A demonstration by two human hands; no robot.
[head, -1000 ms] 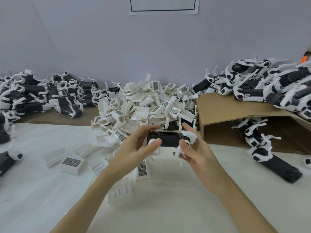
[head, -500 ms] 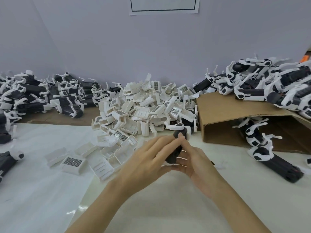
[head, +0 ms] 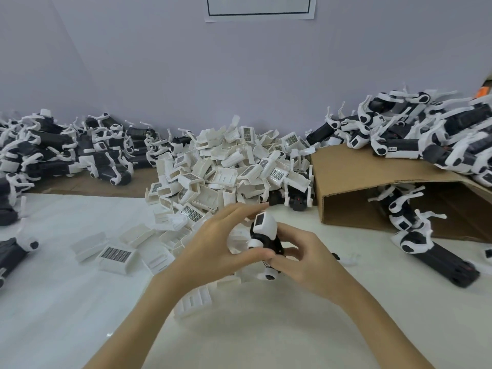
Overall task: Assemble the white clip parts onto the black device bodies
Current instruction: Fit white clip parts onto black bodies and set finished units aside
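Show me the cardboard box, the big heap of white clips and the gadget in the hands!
cardboard box [head: 354, 170]: head view, its top flap.
white clip heap [head: 229, 169]: head view, heap's middle.
black device [head: 263, 226]: head view, its white end cap.

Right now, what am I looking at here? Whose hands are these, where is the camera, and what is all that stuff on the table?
No machine here: a person wears a camera on the head, looking down at their own hands. The left hand and right hand together hold one black device with a white cap, both in a curled grip. Behind them lies a heap of white clips. Finished black-and-white devices are piled at the left and on a cardboard box at the right.
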